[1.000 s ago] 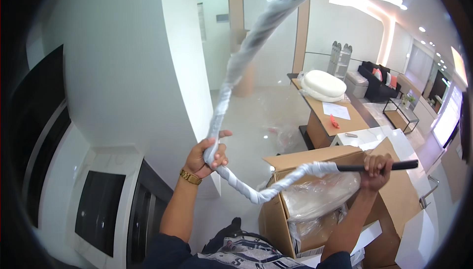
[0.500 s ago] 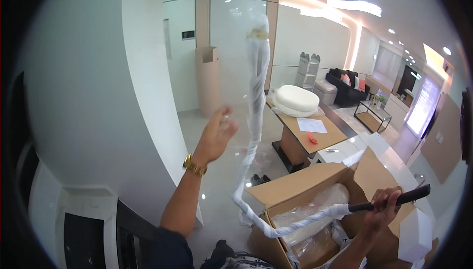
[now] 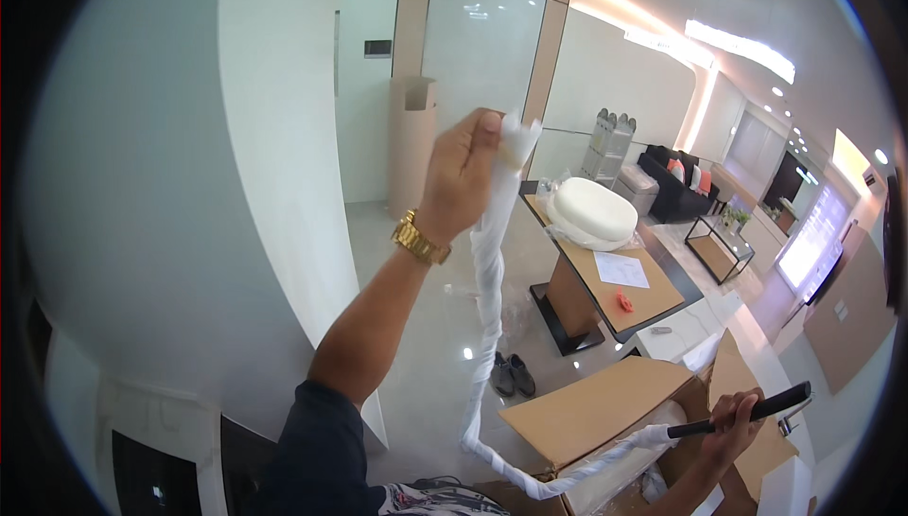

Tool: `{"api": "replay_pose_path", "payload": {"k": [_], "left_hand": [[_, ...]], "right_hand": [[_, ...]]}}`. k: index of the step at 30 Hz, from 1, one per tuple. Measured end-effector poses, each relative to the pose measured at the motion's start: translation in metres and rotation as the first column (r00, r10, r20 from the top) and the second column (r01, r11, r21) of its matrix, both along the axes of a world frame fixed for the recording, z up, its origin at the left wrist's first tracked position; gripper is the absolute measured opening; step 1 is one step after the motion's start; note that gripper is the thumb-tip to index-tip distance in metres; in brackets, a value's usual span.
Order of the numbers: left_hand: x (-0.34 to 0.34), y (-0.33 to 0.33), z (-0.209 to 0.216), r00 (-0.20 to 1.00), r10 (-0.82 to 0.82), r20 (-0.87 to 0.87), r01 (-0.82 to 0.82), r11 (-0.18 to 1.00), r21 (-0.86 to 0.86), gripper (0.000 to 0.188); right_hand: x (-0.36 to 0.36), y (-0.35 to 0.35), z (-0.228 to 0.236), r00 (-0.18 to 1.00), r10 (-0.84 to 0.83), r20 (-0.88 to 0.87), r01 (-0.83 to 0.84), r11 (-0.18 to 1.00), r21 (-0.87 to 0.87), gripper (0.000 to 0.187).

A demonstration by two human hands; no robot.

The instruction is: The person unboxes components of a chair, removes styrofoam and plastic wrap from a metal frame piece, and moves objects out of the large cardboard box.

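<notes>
Grips the white-wrapped bent tube's (image 3: 487, 298) black end (image 3: 783, 400) in the right hand (image 3: 734, 426), pinches its top (image 3: 521, 140) with the left hand (image 3: 461, 175).

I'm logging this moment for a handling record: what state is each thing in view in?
left hand: closed at the upper end of the wrapped pole
right hand: closed around the black bar
wrapped pole: bent, white wrapping on
black bar: bare
cardboard box: open, flaps spread
ceiling light: lit
ladder: upright
dark shoes: unworn, side by side
</notes>
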State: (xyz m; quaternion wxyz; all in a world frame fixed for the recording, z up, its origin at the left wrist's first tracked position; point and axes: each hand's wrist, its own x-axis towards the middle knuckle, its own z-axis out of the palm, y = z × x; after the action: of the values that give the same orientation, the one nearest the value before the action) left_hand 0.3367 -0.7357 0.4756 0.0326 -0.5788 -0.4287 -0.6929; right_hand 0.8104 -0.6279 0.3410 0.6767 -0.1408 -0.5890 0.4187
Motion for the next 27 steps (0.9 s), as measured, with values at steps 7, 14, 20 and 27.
{"api": "replay_pose_path", "payload": {"k": [7,14,20,27], "left_hand": [[-0.076,0.067,-0.014,0.952,-0.254,0.171,0.224,0.958,0.177,0.036],[-0.166,0.141,0.025,0.670,-0.497,0.551,0.505,0.849,0.151,0.037],[-0.299,0.207,0.055,0.659,-0.554,0.509,0.495,0.829,0.261,0.040],[-0.356,0.304,-0.046,0.939,0.343,0.027,-0.333,0.925,-0.185,0.050]], "right_hand": [[-0.042,0.006,0.011,0.980,-0.178,0.084,0.175,0.984,0.039,0.037],[-0.064,0.030,0.014,0.981,-0.078,0.175,0.078,0.997,0.003,0.039],[-0.061,0.071,0.001,0.997,-0.049,0.056,0.046,0.998,0.048,0.039],[-0.110,0.132,0.013,0.977,-0.211,-0.008,0.211,0.976,0.045,0.033]]}}
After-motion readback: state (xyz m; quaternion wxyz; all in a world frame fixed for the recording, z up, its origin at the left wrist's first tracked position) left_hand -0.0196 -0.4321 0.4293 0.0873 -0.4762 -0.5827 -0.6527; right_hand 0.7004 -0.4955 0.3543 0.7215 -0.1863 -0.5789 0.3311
